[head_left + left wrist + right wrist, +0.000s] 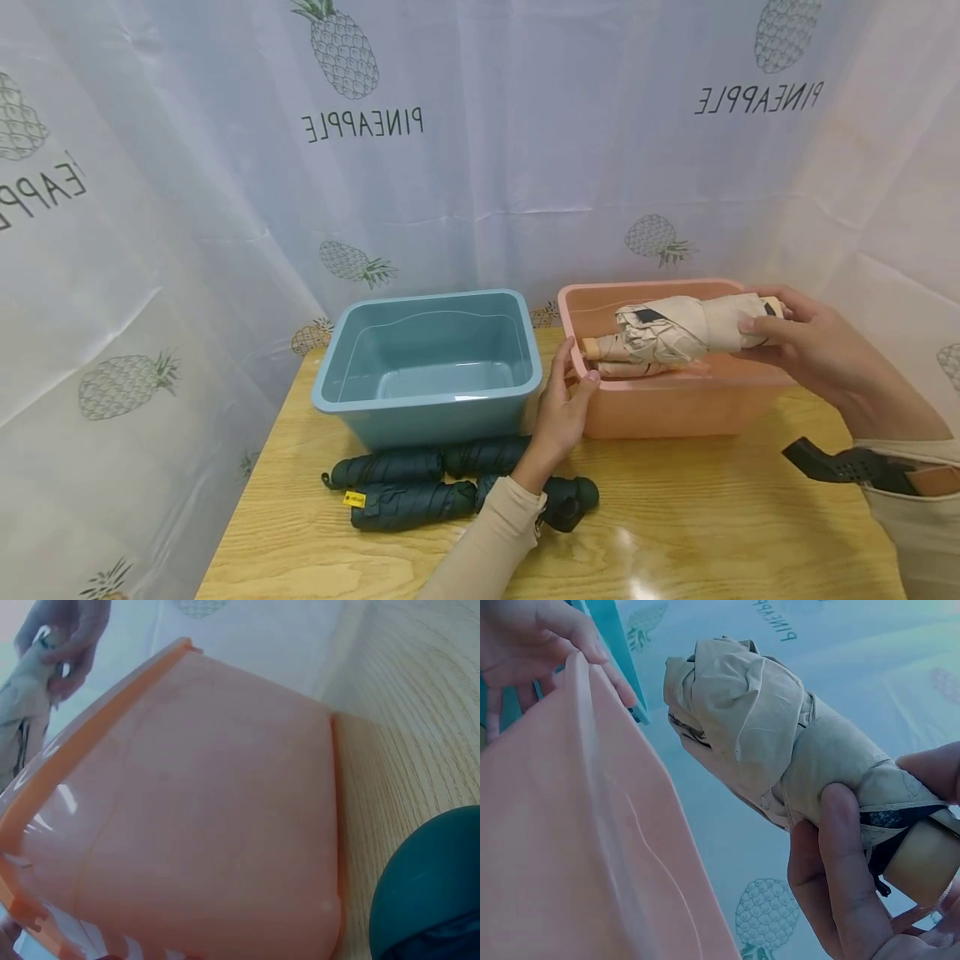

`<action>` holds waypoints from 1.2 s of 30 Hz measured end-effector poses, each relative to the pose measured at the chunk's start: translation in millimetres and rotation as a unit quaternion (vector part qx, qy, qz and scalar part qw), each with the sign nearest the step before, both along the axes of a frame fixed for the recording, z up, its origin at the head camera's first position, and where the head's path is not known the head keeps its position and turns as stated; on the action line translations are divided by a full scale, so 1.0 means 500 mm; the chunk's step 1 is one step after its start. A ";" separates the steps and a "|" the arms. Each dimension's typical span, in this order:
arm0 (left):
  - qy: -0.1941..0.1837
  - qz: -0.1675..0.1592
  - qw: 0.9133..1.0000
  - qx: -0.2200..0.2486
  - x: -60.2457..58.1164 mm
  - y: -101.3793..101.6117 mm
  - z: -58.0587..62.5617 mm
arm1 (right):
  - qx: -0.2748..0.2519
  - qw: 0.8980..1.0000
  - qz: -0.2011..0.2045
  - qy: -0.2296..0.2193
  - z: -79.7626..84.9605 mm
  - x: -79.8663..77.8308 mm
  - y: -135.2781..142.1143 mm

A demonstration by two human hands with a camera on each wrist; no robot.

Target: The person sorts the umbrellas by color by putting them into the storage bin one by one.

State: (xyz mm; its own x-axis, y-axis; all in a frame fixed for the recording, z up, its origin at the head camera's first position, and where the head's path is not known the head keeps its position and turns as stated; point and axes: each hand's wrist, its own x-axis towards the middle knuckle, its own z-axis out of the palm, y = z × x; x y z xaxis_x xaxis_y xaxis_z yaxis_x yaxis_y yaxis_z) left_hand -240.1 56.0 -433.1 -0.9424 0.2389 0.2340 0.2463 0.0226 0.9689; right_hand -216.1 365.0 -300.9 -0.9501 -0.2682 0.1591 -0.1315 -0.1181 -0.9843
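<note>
My right hand (817, 342) grips a beige folded umbrella (693, 325) by its handle end, above the pink plastic bin (675, 414). In the right wrist view, the umbrella (742, 727) has loosely bunched cloth at its far end and a pale handle near my fingers. My left hand (562, 410) holds the bin's rim at its front left corner, thumb on the front side. Inside the bin, more beige folded umbrellas (618, 368) lie at the left, partly hidden by the held one. The left wrist view shows mostly the outside of the bin (217, 810).
A blue plastic bin (442, 421) stands left of the pink one. Several dark folded umbrellas (408, 506) lie in front of it on the wooden table (300, 546), partly behind my left forearm. A pineapple-print curtain (495, 167) hangs behind and at both sides.
</note>
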 end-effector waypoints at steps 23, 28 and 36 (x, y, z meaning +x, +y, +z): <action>-0.007 -0.002 1.000 0.001 0.008 0.000 0.010 | 0.233 0.964 -0.063 -0.108 0.041 -0.174 -0.069; -0.006 0.002 1.000 -0.004 0.009 -0.001 0.009 | 0.264 0.956 -0.045 -0.118 0.022 -0.209 -0.082; -0.007 0.003 1.000 -0.007 0.008 -0.002 0.009 | 0.294 0.947 -0.023 -0.128 -0.006 -0.246 -0.100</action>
State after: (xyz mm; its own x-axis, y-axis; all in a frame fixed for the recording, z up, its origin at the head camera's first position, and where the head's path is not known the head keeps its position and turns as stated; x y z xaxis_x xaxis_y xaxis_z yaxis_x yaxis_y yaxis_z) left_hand -236.1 55.2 -428.7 -0.9467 0.2375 0.2176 0.2329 0.0380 0.9718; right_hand -339.2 315.2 -303.8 -0.9500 -0.1968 -0.2424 0.1291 0.4595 -0.8788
